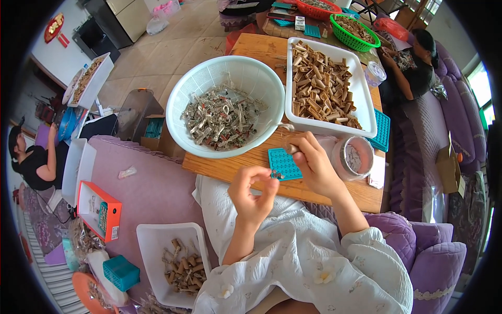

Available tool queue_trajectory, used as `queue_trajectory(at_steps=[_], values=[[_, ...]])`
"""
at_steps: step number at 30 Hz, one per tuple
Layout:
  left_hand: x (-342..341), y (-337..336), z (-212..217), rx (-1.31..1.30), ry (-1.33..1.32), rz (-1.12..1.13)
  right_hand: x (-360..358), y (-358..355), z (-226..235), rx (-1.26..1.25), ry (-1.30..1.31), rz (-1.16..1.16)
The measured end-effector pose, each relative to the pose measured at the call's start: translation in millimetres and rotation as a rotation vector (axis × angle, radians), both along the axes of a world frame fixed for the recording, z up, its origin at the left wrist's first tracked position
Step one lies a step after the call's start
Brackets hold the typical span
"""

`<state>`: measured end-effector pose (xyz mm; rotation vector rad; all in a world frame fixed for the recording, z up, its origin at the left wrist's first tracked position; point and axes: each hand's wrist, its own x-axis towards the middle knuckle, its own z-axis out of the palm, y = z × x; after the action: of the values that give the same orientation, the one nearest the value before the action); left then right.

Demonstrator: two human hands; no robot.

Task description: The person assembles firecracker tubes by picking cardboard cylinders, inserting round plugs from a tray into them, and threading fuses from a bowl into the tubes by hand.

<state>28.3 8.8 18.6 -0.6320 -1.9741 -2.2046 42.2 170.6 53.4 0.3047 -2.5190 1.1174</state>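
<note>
My right hand (314, 163) is closed around a small brown tube (292, 149), with a pale strand showing above it. Just to the left, my left hand (252, 191) has its thumb and forefinger brought together; whatever they pinch is too small to name. Both hands are over the front edge of a wooden table, beside a teal grid tray (286, 161) with a few small dark bits (277, 175) at its near left corner. A pale blue basin (175, 99) holds tangled strings with small parts. Many brown half-tube pieces (321, 86) fill a white tray (369, 112).
Right of my hand stands a round tub (340, 162) with pale contents. At lower left, a white bin (149, 235) holds brown tubes with strings. An orange box (114, 209) lies on the purple sofa. Other people sit at far left and upper right; a green basket (361, 46) is behind.
</note>
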Motion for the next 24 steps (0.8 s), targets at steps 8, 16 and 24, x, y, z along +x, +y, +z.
queue_trajectory(at_steps=[8, 16, 24], values=[[6.8, 20.1, 25.4, 0.108, -0.153, -0.207, 14.1, -39.9, -3.7, -0.594, -0.060, 0.308], [10.9, 16.6, 29.5, 0.021, -0.126, -0.085, 16.6, -59.8, -26.8, -0.726, -0.054, 0.214], [-2.2, -10.8, 25.0, 0.113, -0.077, -0.062, 0.4, -78.6, -13.4, -0.828, -0.158, 0.403]])
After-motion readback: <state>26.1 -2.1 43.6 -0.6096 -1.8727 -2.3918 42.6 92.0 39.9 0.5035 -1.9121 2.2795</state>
